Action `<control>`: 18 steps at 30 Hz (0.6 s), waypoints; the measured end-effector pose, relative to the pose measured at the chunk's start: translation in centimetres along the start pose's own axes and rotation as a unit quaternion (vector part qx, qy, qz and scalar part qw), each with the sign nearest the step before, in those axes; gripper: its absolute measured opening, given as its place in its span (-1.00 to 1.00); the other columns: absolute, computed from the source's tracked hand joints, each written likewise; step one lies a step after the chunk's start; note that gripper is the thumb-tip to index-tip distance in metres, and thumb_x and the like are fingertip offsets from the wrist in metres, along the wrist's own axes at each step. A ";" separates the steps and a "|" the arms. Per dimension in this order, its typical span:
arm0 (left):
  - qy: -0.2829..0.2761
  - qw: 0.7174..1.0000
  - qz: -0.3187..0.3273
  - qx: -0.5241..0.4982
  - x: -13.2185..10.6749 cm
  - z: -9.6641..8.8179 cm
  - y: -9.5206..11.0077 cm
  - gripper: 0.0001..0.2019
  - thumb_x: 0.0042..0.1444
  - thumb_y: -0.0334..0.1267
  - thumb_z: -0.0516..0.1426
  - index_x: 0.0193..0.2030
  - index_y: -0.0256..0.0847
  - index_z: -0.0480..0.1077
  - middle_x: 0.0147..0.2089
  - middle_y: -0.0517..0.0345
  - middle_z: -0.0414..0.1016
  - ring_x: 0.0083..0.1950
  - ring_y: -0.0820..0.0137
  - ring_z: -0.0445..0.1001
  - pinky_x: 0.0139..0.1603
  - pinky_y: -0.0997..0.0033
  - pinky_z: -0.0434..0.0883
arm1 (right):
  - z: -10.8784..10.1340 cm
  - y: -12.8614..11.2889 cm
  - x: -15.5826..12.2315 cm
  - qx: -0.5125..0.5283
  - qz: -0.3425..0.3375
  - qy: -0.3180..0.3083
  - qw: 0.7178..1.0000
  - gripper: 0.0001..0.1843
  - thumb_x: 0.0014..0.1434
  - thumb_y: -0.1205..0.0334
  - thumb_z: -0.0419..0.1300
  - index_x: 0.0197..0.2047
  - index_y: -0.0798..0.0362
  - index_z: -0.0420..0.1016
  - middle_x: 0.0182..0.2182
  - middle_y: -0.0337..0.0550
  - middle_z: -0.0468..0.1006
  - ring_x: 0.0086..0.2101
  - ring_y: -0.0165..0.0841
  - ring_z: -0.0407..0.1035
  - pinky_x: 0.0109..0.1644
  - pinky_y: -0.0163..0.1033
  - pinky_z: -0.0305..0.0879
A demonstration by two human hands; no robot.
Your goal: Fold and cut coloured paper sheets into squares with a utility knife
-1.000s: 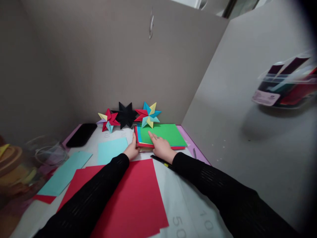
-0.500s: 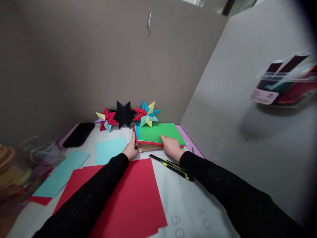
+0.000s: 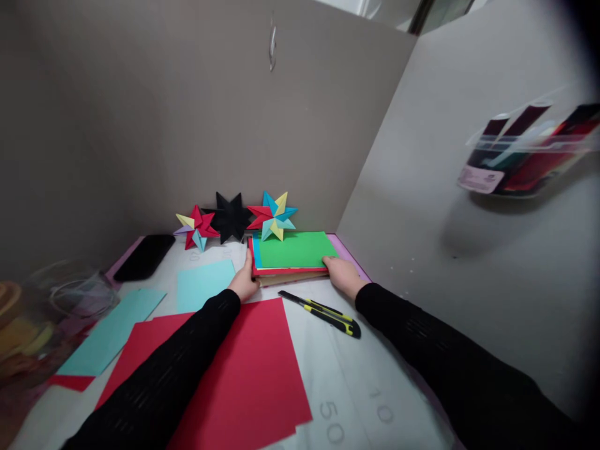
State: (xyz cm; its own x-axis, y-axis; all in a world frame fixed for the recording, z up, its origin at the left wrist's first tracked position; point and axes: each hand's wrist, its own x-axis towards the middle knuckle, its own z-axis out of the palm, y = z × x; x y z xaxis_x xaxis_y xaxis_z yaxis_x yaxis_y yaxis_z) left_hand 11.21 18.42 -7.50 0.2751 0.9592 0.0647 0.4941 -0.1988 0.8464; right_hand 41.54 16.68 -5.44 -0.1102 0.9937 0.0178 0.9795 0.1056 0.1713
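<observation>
A stack of coloured paper (image 3: pixel 295 251), green on top with blue and red edges below, lies at the back of the table. My left hand (image 3: pixel 244 282) grips its left front corner, thumb up along the side. At the right front corner, my right hand (image 3: pixel 344 276) has its fingers closed round the edge; their undersides are hidden. A black and yellow utility knife (image 3: pixel 323 312), blade out, lies in front of the stack. Large red paper sheets (image 3: pixel 253 369) are spread partly under my left forearm. A light blue sheet (image 3: pixel 204 284) lies left of my left hand.
Folded paper stars, one black (image 3: pixel 230 217), lean against the back wall. A black phone (image 3: pixel 144 257) lies at back left, near another light blue sheet (image 3: pixel 112 328) and a clear container (image 3: pixel 70 290). A clear holder (image 3: pixel 520 156) hangs on the right wall.
My right hand has slid right along the stack's front edge to its corner. The stack sits straighter to the back wall. My left hand stays at the left corner.
</observation>
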 end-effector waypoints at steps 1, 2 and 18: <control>-0.011 1.000 0.000 -0.019 0.0 0.0 -0.1 0.04 -0.21 -0.53 0.10 0.34 -0.38 -0.52 -0.17 -0.04 0.54 -0.19 0.27 0.49 -0.15 0.39 0.34 | 0.2 0.4 0.0 -0.002 -0.005 0.004 1.000 -0.73 0.17 0.48 -0.10 -0.12 0.11 0.31 -0.20 0.05 0.47 -0.21 -0.28 0.38 -0.19 -0.27 0.16; -0.019 0.999 0.002 -0.038 0.0 0.1 -0.2 0.05 -0.21 -0.54 0.10 0.33 -0.39 -0.54 -0.22 0.00 0.55 -0.22 0.29 0.50 -0.17 0.41 0.34 | 0.4 0.8 0.1 -0.006 -0.011 0.005 1.000 -0.74 0.18 0.47 -0.10 -0.14 0.12 0.32 -0.22 0.05 0.47 -0.22 -0.28 0.38 -0.19 -0.27 0.16; -0.033 0.993 0.009 -0.113 0.3 0.5 -1.2 0.08 -0.22 -0.60 0.11 0.33 -0.31 -0.56 -0.23 0.01 0.56 -0.22 0.32 0.51 -0.16 0.40 0.36 | -1.7 1.2 0.7 0.002 -0.176 -0.022 0.984 -0.57 0.14 0.45 -0.04 0.09 0.11 0.31 -0.09 0.09 0.45 -0.13 -0.28 0.35 -0.05 -0.27 0.13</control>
State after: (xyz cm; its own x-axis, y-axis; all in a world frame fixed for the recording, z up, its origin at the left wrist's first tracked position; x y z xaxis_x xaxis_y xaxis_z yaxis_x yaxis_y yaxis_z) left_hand 11.10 18.87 -8.70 0.3391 0.9392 0.0530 0.2922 -0.1588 0.9431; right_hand 42.37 17.49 -3.56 -0.4350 0.8965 -0.0843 0.8831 0.4431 0.1545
